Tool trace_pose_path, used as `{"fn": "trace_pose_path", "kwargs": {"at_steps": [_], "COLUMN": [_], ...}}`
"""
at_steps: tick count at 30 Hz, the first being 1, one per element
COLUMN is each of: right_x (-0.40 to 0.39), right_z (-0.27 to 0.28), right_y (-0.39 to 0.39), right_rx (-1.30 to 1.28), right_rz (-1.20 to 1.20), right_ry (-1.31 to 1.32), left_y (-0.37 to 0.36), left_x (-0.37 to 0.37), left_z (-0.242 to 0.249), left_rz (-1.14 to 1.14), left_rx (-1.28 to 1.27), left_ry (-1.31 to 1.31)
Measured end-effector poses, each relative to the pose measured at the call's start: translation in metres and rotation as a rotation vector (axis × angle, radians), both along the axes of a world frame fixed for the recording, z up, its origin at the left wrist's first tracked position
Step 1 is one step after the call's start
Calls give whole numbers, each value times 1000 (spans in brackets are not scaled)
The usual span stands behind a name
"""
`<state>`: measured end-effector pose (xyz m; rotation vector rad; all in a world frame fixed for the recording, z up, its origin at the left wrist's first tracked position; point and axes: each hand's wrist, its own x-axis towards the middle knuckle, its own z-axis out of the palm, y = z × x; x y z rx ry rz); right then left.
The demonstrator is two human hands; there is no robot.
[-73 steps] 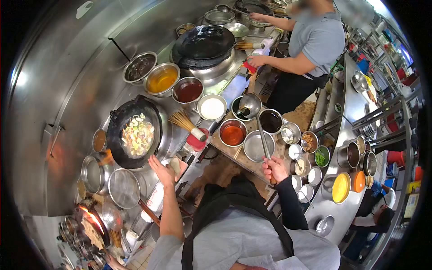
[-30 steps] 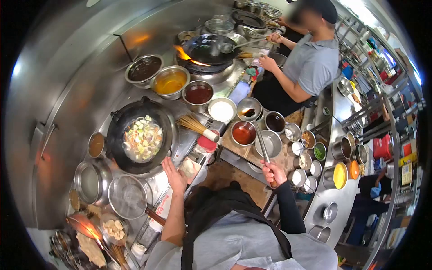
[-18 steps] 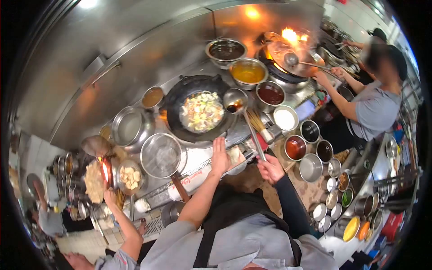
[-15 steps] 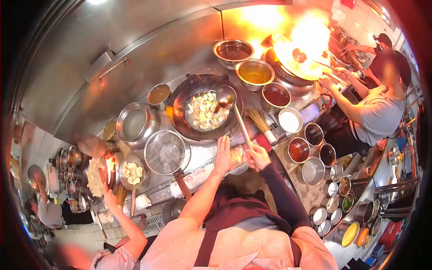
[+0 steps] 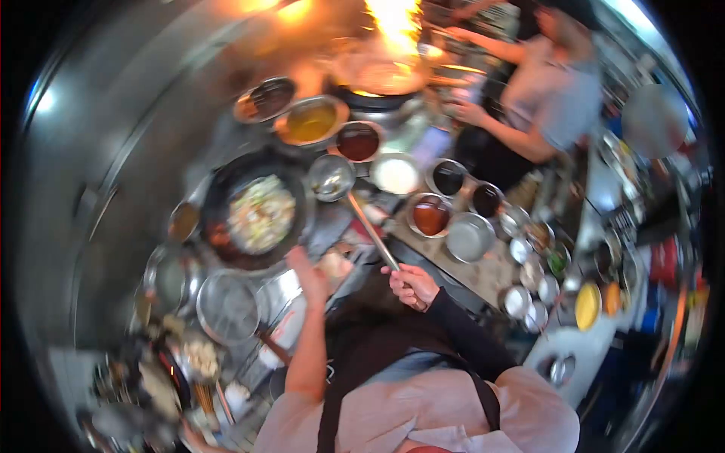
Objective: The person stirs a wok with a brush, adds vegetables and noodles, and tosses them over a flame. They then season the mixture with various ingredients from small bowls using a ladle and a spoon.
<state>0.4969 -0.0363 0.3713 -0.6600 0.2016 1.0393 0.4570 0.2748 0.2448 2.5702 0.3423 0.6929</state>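
Note:
My right hand (image 5: pixel 414 287) is closed around the handle of a ladle (image 5: pixel 331 178). The ladle's bowl is above the counter, to the right of a black wok (image 5: pixel 215 200) and close to several sauce bowls. Inside the wok lies a heap of pale sliced food with green bits (image 5: pixel 261 214). My left hand (image 5: pixel 308 278), smeared by motion, is at the wok's front edge with its fingers stretched out. Beside it lies a beige cloth-like thing (image 5: pixel 334 264). A round strainer (image 5: pixel 228 308) rests to the left of this hand.
Flames (image 5: pixel 396 30) rise from another wok at the back, where a co-worker (image 5: pixel 547 98) stands. Bowls of yellow liquid (image 5: pixel 311 123), dark red sauce (image 5: pixel 358 141) and white contents (image 5: pixel 396 174) line the counter. Several seasoning pots, including a red one (image 5: pixel 430 216), stand on the right.
The view has swung right, so the scene sits further left and is blurred. The ladle has left the wok and is now to its right. The flames at the back look smaller.

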Motion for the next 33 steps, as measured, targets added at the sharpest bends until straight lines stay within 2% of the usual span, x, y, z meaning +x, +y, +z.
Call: {"fn": "trace_pose_path", "kwargs": {"at_steps": [2, 5, 9, 12, 17, 20, 23, 29, 33], "right_x": [-23, -61, -87, -83, -68, -65, -64, -59, -56], "right_z": [11, 33, 35, 15, -13, -18, -12, 0, -5], "right_y": [-60, -126, -178, -201, -232, -242, -252, -273, -291], "right_rx": [-116, -306, -616, -725, -861, -946, -914, -584, -508], "right_rz": [-90, -226, -424, -565, -580, -511, -454, -533, -505], "right_ry": [-54, -102, -122, -147, -248, -300, -250, -28, -11], "left_y": [-4, -22, -28, -35, -39, -42, -38, -37, -40], "left_x": [1, 2, 6, 11, 18, 19, 20, 23, 25], "left_z": [4, 41, 43, 40, 33, 34, 32, 33, 36], "left_rz": [-6, 45, 93, 131, 161, 184, 203, 225, 232], "left_rx": [-9, -27, 19, 55, 98, 135, 106, 138, 118], "left_ry": [-17, 101, 160, 150, 145, 186, 232, 296, 291]}}
